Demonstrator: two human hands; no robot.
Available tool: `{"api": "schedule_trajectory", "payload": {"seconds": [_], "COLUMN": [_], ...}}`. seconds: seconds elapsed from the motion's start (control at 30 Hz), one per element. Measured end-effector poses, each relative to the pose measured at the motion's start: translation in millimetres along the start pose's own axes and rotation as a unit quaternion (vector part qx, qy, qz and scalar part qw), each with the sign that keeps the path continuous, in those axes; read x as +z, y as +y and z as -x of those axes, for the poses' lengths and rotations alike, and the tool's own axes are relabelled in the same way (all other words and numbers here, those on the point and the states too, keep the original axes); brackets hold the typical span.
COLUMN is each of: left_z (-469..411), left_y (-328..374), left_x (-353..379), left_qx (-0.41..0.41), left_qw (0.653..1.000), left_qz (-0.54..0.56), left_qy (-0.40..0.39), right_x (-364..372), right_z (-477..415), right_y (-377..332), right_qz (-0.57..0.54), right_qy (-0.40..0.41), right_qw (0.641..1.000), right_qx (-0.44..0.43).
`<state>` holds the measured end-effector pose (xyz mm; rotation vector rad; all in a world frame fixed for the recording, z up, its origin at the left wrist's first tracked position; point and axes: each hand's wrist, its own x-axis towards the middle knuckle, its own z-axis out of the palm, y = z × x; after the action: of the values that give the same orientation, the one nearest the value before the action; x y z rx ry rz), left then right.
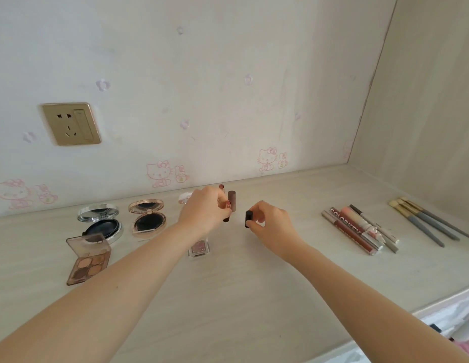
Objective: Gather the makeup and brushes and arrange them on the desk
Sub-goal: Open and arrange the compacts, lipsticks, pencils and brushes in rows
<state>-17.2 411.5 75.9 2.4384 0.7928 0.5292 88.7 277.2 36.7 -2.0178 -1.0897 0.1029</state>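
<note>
My left hand [203,212] grips a rose-gold lipstick [226,204] near the back middle of the pale desk [228,284]; a brown lipstick tube [231,203] stands right beside it and another pink-tipped lipstick [222,187] pokes up behind the fingers. My right hand [271,221] pinches a small black lipstick [248,219] upright on the desk. A row of lip glosses and pencils [359,230] lies at the right, with three grey-handled brushes [427,222] beyond them.
At the left lie an open silver compact [101,222], an open rose-gold compact [148,217] and an open eyeshadow palette [88,259]. A small glitter pot [199,248] sits under my left wrist. A wall socket [71,123] is on the back wall; a side panel closes the right.
</note>
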Motion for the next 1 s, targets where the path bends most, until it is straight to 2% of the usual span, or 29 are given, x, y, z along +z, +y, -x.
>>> {"api": "schedule_trajectory", "payload": {"seconds": [0.17, 0.47, 1.0], "left_z": [-12.7, -22.6, -28.4], "left_y": [-6.1, -15.8, -15.1], "left_x": [9.6, 16.4, 19.5], "left_qx": [-0.034, -0.04, -0.036], "left_qw": [0.999, 0.997, 0.997], "left_qz": [-0.03, -0.023, -0.053], "left_qy": [-0.027, -0.055, -0.04], "right_x": [13.1, 33.1, 40.3], "right_z": [-19.1, -36.6, -47.5], "right_y": [8.0, 19.1, 18.0], "right_qz": [-0.003, 0.018, 0.017], "right_qy": [-0.017, -0.027, -0.01], "right_qw": [1.0, 0.999, 1.0], "right_qx": [0.009, 0.003, 0.019]}}
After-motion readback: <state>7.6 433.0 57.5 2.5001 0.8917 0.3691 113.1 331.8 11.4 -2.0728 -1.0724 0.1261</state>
